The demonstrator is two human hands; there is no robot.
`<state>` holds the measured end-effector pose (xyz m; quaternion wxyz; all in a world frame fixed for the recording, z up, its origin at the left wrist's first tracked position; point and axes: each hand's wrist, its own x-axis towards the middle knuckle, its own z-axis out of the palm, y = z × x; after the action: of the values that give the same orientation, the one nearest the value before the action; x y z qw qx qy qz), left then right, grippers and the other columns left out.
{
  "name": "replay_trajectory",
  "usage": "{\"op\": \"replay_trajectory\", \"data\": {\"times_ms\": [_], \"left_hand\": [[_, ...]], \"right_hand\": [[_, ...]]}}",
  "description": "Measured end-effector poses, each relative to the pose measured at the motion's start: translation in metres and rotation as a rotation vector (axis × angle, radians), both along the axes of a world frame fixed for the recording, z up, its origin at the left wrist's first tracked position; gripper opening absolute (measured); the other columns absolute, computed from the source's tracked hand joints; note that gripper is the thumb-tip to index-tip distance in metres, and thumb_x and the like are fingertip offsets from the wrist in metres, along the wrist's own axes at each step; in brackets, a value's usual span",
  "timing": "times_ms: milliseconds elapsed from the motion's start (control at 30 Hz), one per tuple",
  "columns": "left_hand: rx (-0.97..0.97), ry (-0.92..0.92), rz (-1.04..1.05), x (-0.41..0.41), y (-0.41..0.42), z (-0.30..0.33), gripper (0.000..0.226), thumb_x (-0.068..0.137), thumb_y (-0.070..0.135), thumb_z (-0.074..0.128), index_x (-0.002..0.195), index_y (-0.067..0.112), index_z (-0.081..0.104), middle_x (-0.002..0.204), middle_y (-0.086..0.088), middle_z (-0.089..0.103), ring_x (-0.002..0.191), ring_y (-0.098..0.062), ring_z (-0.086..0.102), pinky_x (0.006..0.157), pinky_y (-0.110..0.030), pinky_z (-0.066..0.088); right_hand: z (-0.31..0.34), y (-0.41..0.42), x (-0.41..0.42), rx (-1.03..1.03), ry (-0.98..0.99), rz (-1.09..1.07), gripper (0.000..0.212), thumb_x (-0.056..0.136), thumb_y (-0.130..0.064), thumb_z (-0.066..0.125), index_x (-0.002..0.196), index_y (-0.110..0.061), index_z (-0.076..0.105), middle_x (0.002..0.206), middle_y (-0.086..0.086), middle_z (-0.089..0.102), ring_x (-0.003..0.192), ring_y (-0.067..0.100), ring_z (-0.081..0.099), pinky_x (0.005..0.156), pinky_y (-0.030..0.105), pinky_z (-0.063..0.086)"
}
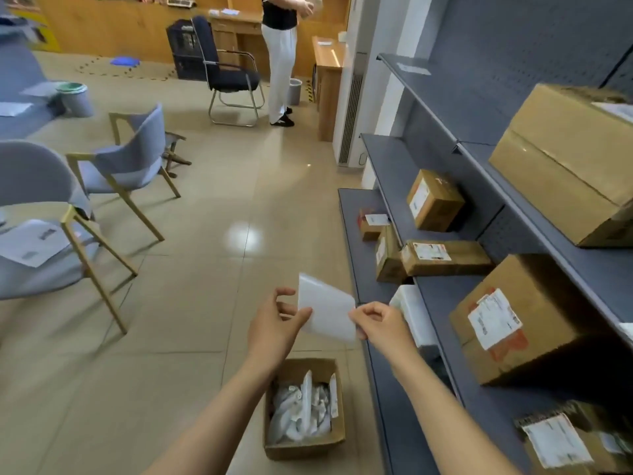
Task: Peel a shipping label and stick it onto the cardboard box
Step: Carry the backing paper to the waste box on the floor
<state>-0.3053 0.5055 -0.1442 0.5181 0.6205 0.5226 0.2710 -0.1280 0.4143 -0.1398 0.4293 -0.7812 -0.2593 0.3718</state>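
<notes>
A white shipping label sheet (327, 308) is held in front of me over the floor, blank side toward me. My left hand (277, 320) pinches its left edge between thumb and fingers. My right hand (378, 322) pinches its right edge. Several cardboard boxes sit on the grey shelves to the right: a large plain box (568, 159) on the upper shelf, and a box with a white label (513, 323) on the shelf nearest my right hand.
An open cardboard box (303, 443) with crumpled white backing papers stands on the floor below my arms. Grey chairs (133, 156) stand at left, one holding paper sheets. A person (281, 56) stands by the wooden desk at the back. Grey shelving (428, 214) runs along the right.
</notes>
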Motion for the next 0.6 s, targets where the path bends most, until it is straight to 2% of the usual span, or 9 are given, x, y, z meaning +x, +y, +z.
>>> {"op": "replay_trajectory", "data": {"times_ms": [67,167,233,367,467,533,600], "left_hand": [[-0.032,0.042,0.033,-0.001,0.001,-0.027,0.030,0.088,0.029,0.077,0.110,0.032,0.057,0.086,0.007,0.066,0.078,-0.004,0.063,0.059,-0.021,0.039],[-0.119,0.097,0.074,-0.004,-0.001,-0.071,0.026,0.088,0.030,0.077,0.110,0.029,0.062,0.086,0.007,0.065,0.077,-0.005,0.062,0.060,-0.023,0.040],[-0.192,0.118,0.109,-0.006,-0.004,-0.098,0.027,0.087,0.028,0.077,0.110,0.027,0.062,0.086,0.005,0.066,0.077,-0.007,0.063,0.062,-0.025,0.042],[-0.298,0.189,0.156,-0.005,-0.008,-0.151,0.024,0.088,0.025,0.077,0.108,0.025,0.063,0.081,0.009,0.067,0.080,-0.009,0.065,0.077,-0.033,0.052],[-0.340,0.268,0.122,-0.002,-0.010,-0.190,0.022,0.090,0.024,0.072,0.112,0.027,0.072,0.093,0.005,0.073,0.093,-0.017,0.069,0.088,-0.036,0.055],[-0.359,0.313,0.066,0.002,-0.010,-0.214,0.026,0.092,0.021,0.068,0.116,0.029,0.074,0.106,0.003,0.073,0.099,-0.017,0.067,0.085,-0.031,0.053],[-0.376,0.338,0.046,0.006,-0.010,-0.232,0.029,0.093,0.019,0.068,0.121,0.027,0.074,0.108,0.004,0.069,0.099,-0.015,0.062,0.084,-0.025,0.048]], "right_hand": [[-0.034,0.007,-0.001,-0.060,0.031,0.025,0.013,0.086,-0.028,0.073,0.083,-0.015,0.073,0.075,0.000,0.074,0.071,0.017,0.066,0.073,0.035,0.055],[-0.080,0.016,-0.005,-0.131,0.054,0.045,0.014,0.088,-0.028,0.071,0.086,-0.014,0.072,0.082,0.003,0.074,0.068,0.014,0.064,0.064,0.026,0.051],[-0.105,0.019,-0.007,-0.171,0.044,0.057,0.018,0.089,-0.030,0.070,0.090,-0.012,0.072,0.086,0.004,0.075,0.068,0.015,0.065,0.063,0.026,0.051],[-0.164,0.019,-0.008,-0.261,0.024,0.072,0.013,0.086,-0.038,0.071,0.080,-0.026,0.070,0.086,-0.008,0.073,0.080,0.018,0.072,0.076,0.037,0.059],[-0.207,0.016,-0.009,-0.318,0.033,0.060,0.013,0.089,-0.039,0.067,0.082,-0.028,0.068,0.089,-0.008,0.072,0.084,0.019,0.071,0.072,0.033,0.058],[-0.234,0.011,-0.010,-0.354,0.067,0.050,0.014,0.091,-0.037,0.065,0.082,-0.027,0.067,0.089,-0.005,0.072,0.086,0.020,0.070,0.070,0.032,0.057],[-0.257,0.005,-0.011,-0.397,0.096,0.042,0.015,0.092,-0.034,0.064,0.079,-0.027,0.067,0.089,-0.001,0.073,0.085,0.023,0.070,0.075,0.039,0.061]]}}
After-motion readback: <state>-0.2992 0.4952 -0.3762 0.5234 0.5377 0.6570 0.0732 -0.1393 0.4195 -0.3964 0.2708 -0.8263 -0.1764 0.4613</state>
